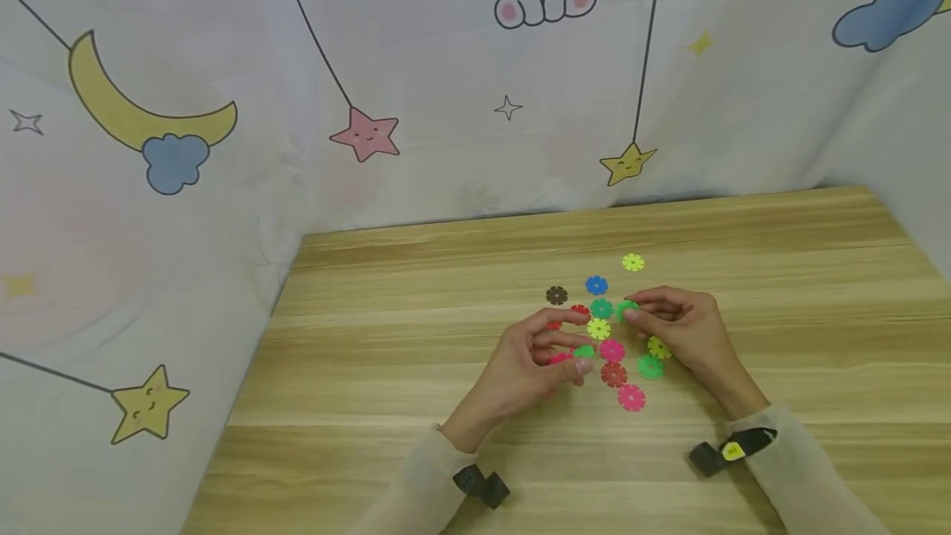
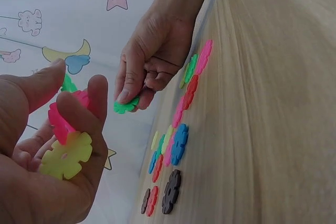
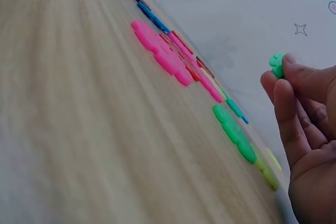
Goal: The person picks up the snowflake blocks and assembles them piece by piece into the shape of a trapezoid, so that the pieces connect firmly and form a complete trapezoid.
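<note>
Above the bench (image 1: 357,312), the right hand's grip (image 1: 679,324) pinches a green disc (image 2: 124,107) — the left hand's grip (image 1: 520,362) holds a yellow disc (image 2: 75,153), a pink disc (image 2: 59,121) and another green disc (image 2: 68,84).

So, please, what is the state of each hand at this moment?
Left hand: curled, holding a yellow disc, pink disc and green disc.
Right hand: closed, pinching a second green disc.

Discs (image 1: 612,350) crowd gap between hands (image 1: 516,360) (image 1: 689,327); tabletop (image 1: 357,337) passable left; cloth (image 1: 461,64) blocks rear.
</note>
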`<state>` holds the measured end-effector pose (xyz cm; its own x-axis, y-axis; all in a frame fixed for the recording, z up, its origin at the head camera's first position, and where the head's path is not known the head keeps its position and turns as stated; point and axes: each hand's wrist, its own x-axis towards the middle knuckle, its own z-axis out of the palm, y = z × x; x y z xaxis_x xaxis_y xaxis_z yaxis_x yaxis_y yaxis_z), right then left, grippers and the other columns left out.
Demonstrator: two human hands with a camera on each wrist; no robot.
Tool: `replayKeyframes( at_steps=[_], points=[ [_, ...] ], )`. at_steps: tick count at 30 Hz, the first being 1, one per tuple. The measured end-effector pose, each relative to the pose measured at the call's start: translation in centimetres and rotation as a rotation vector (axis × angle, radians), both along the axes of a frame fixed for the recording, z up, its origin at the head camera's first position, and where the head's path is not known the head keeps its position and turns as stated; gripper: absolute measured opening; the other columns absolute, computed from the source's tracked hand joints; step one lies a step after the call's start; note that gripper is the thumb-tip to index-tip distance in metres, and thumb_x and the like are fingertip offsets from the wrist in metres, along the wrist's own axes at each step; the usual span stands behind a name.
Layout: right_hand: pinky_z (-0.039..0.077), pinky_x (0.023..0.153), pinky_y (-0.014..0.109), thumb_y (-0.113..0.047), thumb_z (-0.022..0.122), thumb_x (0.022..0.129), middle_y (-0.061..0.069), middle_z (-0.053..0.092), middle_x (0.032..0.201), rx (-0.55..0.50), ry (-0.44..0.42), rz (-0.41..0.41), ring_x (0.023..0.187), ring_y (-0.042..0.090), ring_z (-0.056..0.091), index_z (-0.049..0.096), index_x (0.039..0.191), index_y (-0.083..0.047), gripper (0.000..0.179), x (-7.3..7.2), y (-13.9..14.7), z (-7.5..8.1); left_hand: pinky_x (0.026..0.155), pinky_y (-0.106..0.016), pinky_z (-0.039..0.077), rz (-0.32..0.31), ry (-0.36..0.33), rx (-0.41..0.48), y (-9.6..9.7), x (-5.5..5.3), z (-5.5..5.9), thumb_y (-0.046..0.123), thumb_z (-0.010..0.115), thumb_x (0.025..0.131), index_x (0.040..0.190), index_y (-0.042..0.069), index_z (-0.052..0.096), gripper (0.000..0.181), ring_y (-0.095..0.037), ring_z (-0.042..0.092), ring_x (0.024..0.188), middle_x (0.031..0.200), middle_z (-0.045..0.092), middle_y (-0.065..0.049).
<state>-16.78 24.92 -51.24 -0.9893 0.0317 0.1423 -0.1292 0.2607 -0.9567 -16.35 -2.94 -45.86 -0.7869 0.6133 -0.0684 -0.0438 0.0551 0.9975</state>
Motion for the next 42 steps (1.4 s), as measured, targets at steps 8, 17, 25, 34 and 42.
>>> replayKeyframes(
  at_steps=[8, 17, 25, 34, 42],
  points=[
    [0.065, 0.067, 0.027, -0.009, 0.078, 0.099, -0.014, 0.083, 0.091, -0.099, -0.028, 0.045, 0.075, 0.008, 0.078, 0.075, 0.116, 0.011, 0.026, 0.3, -0.5, 0.7, 0.051, -0.021, 0.041, -0.001, -0.003, -0.006, 0.0, -0.1, 0.0, 0.015, 0.081, 0.098, 0.144, 0.022, 0.062, 0.05, -0.005, 0.078, 0.08, 0.137, 0.073, -0.024],
    [0.064, 0.07, 0.027, -0.002, 0.07, 0.103, -0.009, 0.079, 0.092, -0.158, -0.034, 0.25, 0.073, 0.011, 0.075, 0.071, 0.113, 0.005, 0.013, 0.6, -0.9, 1.8, 0.063, -0.023, 0.053, -0.002, 0.024, 0.006, 0.0, -0.1, -0.5, 0.01, 0.079, 0.098, 0.144, 0.016, 0.063, 0.049, -0.028, 0.083, 0.088, 0.135, 0.074, -0.024],
    [0.063, 0.066, 0.029, 0.005, 0.066, 0.102, -0.002, 0.079, 0.088, -0.158, 0.007, 0.434, 0.07, 0.018, 0.073, 0.067, 0.112, 0.006, 0.01, 1.0, -1.6, 2.8, 0.063, -0.022, 0.053, 0.014, 0.024, -0.011, 0.1, -0.1, -0.4, 0.009, 0.081, 0.096, 0.143, 0.019, 0.063, 0.051, -0.036, 0.083, 0.095, 0.132, 0.077, -0.016],
    [0.06, 0.063, 0.026, 0.008, 0.066, 0.101, -0.002, 0.078, 0.087, -0.181, 0.035, 0.481, 0.07, 0.014, 0.072, 0.066, 0.109, 0.009, 0.008, 1.3, -2.2, 3.0, 0.066, -0.022, 0.054, 0.017, 0.042, -0.027, 0.1, 0.0, -0.3, 0.012, 0.082, 0.096, 0.143, 0.023, 0.064, 0.051, -0.013, 0.082, 0.086, 0.132, 0.078, -0.014],
    [0.059, 0.06, 0.028, 0.01, 0.065, 0.1, 0.004, 0.077, 0.084, -0.204, 0.058, 0.51, 0.065, 0.015, 0.069, 0.066, 0.106, 0.007, 0.007, 1.3, -2.4, 3.2, 0.063, -0.021, 0.052, 0.034, 0.071, -0.074, 0.2, 0.1, -0.2, 0.013, 0.083, 0.095, 0.141, 0.026, 0.065, 0.051, -0.009, 0.082, 0.088, 0.129, 0.079, -0.012]
  ],
)
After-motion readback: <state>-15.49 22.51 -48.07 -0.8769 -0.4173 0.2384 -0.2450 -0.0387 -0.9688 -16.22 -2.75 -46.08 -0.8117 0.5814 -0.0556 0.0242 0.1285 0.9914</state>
